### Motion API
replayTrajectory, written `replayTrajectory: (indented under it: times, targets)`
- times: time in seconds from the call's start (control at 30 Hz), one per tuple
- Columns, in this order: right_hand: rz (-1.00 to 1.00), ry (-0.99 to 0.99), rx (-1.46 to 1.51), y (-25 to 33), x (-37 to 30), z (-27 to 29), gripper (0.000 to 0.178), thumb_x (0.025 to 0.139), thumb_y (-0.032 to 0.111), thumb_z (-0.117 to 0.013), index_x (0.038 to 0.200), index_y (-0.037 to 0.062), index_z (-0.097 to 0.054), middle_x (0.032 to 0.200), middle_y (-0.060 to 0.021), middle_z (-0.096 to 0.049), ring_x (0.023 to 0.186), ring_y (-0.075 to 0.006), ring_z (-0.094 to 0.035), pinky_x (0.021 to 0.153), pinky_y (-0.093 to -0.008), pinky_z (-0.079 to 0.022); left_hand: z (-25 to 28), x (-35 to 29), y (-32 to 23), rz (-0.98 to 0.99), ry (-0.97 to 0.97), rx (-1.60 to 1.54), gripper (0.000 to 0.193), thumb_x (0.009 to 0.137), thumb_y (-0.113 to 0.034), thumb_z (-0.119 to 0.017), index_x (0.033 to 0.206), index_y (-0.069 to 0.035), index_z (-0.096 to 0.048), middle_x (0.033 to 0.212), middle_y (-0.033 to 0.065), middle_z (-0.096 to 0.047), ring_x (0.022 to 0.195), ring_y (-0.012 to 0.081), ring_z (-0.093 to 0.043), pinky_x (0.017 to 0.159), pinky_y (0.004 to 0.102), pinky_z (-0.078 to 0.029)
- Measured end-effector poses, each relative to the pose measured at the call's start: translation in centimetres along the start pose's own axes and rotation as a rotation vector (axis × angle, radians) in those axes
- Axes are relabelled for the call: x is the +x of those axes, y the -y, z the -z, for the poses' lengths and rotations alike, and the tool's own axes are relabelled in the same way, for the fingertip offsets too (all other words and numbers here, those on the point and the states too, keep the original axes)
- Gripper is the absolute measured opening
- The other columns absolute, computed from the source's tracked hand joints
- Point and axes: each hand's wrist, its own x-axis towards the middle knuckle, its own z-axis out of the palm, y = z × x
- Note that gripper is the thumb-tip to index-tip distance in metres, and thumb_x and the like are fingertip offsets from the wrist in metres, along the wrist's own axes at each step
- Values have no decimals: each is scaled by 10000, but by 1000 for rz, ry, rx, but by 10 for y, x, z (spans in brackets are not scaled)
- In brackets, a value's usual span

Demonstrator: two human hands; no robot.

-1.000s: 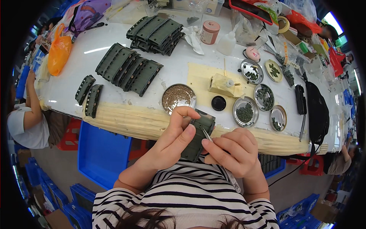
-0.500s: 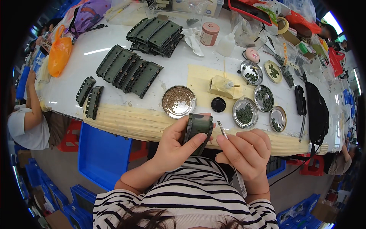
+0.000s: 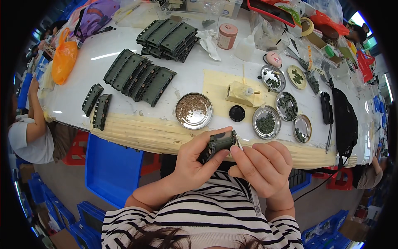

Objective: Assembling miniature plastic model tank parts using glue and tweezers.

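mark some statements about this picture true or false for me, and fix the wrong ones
1. The left hand holds a dark green piece. True.
2. The right hand holds a paintbrush. False: the right hand holds metal tweezers.
3. The orange bag is left of the pink canister. True.
4. The dish of brown bits is right of the round black cap. False: the dish of brown bits is left of the round black cap.
5. The blue tray is on top of the table. False: the blue tray is below the tabletop, on the person's left.
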Motion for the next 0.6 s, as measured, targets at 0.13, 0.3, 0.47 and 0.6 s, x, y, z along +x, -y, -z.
replayTrajectory:
  times: [0.13, 0.3, 0.47, 0.6]
  targets:
    - [41, 33, -40, 2, -1, -1, 257, 847, 231, -646, 985, 19, -687, 806, -33, -595, 753, -155, -568, 642, -279, -482, 2, 0, -1, 29, 70, 57, 397, 931, -36, -562, 1300, 66, -457, 1176, 146, -622, 1065, 138, -573, 931, 276, -452]
    - [54, 81, -32, 2, 0, 2, 252, 805, 176, -648, 981, -1, -680, 807, -50, -594, 767, -166, -574, 671, -285, -500, 1, 0, 4, 93, 87, -101, 415, 933, -41, -560, 1316, 62, -434, 1184, 154, -615, 1086, 149, -570, 941, 286, -454]
    - [45, 59, 27, -1, 2, 5, 250, 800, 208, -671, 962, 18, -687, 797, -33, -593, 752, -163, -576, 656, -280, -503, 0, 2, 4, 164, 78, -241, 424, 933, -58, -564, 1318, 57, -428, 1159, 145, -623, 1084, 165, -584, 940, 296, -463]
    - [-83, -18, 253, -6, -2, 16, 283, 764, 268, -729, 944, 52, -704, 781, -18, -597, 714, -167, -585, 601, -279, -500, 3, 6, -7, 330, 88, -491, 446, 932, -106, -568, 1320, 57, -420, 1099, 145, -638, 982, 173, -633, 877, 295, -504]
